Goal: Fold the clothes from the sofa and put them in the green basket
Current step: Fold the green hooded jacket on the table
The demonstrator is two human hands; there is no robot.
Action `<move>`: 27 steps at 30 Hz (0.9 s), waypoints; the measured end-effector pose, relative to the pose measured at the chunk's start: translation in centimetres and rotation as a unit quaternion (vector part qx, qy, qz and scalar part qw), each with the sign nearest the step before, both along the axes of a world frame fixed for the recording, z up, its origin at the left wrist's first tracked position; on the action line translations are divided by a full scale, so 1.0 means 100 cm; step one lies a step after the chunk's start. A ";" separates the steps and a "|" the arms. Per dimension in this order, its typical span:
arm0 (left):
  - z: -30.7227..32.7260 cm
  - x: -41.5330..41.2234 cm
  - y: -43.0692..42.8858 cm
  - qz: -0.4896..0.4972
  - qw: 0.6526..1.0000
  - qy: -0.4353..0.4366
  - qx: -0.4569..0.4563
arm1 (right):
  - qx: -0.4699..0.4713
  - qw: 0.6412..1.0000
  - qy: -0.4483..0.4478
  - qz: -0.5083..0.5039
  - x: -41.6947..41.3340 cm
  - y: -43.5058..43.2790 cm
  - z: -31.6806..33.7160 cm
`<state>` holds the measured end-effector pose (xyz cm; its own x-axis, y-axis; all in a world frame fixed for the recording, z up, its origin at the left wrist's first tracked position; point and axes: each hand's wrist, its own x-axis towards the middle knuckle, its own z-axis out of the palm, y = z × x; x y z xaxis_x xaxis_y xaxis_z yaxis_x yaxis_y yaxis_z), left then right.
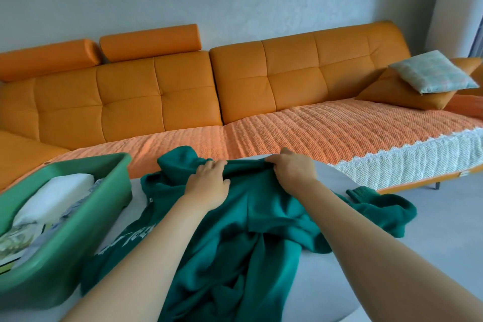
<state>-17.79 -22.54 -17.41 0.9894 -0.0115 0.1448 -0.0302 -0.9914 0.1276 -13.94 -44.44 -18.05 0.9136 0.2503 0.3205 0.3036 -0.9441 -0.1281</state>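
So the hoodie (261, 217) is lying spread over the bench (326, 178) right in front of the sofa (183, 91), with the basket (115, 191) sitting on the bench's left side and folded clothes (57, 193) lying inside it. The left hand (209, 185) and right hand (292, 170) are gripping the hoodie's far edge, just beside each other, and two cushions (407, 94) are sitting stacked at the sofa's far right end.

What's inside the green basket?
The green basket holds folded clothes: a white piece on top, a leafy patterned one nearer the camera. Whatever lies under them is covered, and the basket runs off the picture's left edge.
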 end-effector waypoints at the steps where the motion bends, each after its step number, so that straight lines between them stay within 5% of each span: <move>1: -0.002 0.000 0.005 0.010 1.000 0.007 0.008 | -0.031 0.999 -0.007 -0.044 0.001 -0.006 0.001; 5: -0.012 -0.001 0.014 0.028 0.995 0.090 0.036 | -0.136 0.973 0.097 -0.156 -0.005 -0.009 -0.006; 7: -0.019 -0.002 0.013 0.020 0.987 0.154 0.034 | -0.172 0.971 0.071 -0.147 -0.005 0.000 -0.007; 12: -0.025 -0.002 0.017 -0.010 0.985 0.170 0.012 | -0.027 0.999 -0.005 0.028 -0.009 0.049 0.006; 16: -0.011 -0.007 0.046 -0.041 0.983 0.110 -0.141 | 0.018 0.984 0.070 0.160 -0.014 0.093 0.004; 19: -0.006 -0.015 0.079 -0.022 0.985 0.041 -0.164 | 0.031 0.959 0.190 0.208 -0.011 0.111 -0.005; 24: -0.022 -0.025 0.131 0.062 0.984 0.021 -0.164 | -0.079 0.952 0.281 0.090 0.006 0.120 -0.009; 27: -0.035 -0.021 0.146 0.111 0.977 0.068 -0.171 | -0.088 0.960 0.258 0.060 0.015 0.136 -0.005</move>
<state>-19.94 -7.90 -20.90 0.9725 0.2310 -0.0297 0.2201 -0.8700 0.4412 -12.42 -30.89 -18.53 0.9004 0.3733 -0.2235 0.3515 -0.9268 -0.1320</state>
